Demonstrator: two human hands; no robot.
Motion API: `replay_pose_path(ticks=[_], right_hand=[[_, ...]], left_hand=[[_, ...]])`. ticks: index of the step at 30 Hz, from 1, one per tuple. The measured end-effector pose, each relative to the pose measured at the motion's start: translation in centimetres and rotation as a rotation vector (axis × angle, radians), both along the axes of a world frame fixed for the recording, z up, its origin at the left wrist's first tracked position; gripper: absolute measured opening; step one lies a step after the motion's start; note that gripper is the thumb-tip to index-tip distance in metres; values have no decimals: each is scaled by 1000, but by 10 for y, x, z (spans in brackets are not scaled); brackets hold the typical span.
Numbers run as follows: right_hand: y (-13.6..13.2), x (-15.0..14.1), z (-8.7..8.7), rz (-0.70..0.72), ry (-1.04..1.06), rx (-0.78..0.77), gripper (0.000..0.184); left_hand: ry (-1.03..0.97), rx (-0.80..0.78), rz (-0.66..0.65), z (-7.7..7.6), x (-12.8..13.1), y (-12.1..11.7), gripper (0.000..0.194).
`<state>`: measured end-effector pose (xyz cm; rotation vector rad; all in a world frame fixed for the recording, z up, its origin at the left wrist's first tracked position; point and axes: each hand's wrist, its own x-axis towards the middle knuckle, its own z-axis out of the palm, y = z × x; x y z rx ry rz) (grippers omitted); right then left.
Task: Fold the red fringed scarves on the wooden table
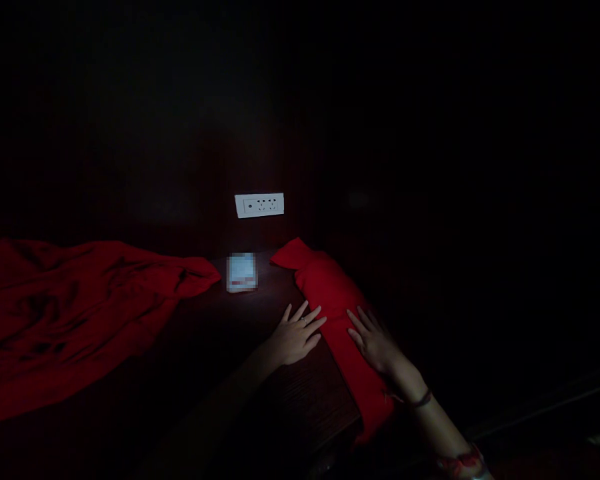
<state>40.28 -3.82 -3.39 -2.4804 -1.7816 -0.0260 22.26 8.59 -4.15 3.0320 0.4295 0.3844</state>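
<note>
A strip of red cloth [325, 287] runs along the right side of a dark wooden surface [325, 393], its near end hanging over the front corner. My left hand [299, 335] is open with the fingers spread, wearing a ring, its palm over the wood and its fingertips at the cloth's left edge. On the cloth's right side lies my right hand [375, 341], open and fingers stretched out, with bands on the wrist and forearm. A second, larger red cloth [95, 300] lies rumpled at the left.
A pale, blurred-out square item [242, 272] sits on the wood between the two cloths. Above it a white socket panel [259, 205] is fixed to the dark wall. Most of the surroundings are too dark to make out.
</note>
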Motion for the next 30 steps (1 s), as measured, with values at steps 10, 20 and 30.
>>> replay_pose_path(ticks=[10, 20, 30], right_hand=[[3, -9, 11, 18, 41, -60, 48], [9, -9, 3, -55, 104, -158, 60], [33, -34, 40, 11, -57, 84, 70]], left_hand=[[13, 26, 8, -3, 1, 1, 41], [19, 17, 28, -3, 3, 2, 42], [-72, 124, 175, 6, -59, 11, 48]])
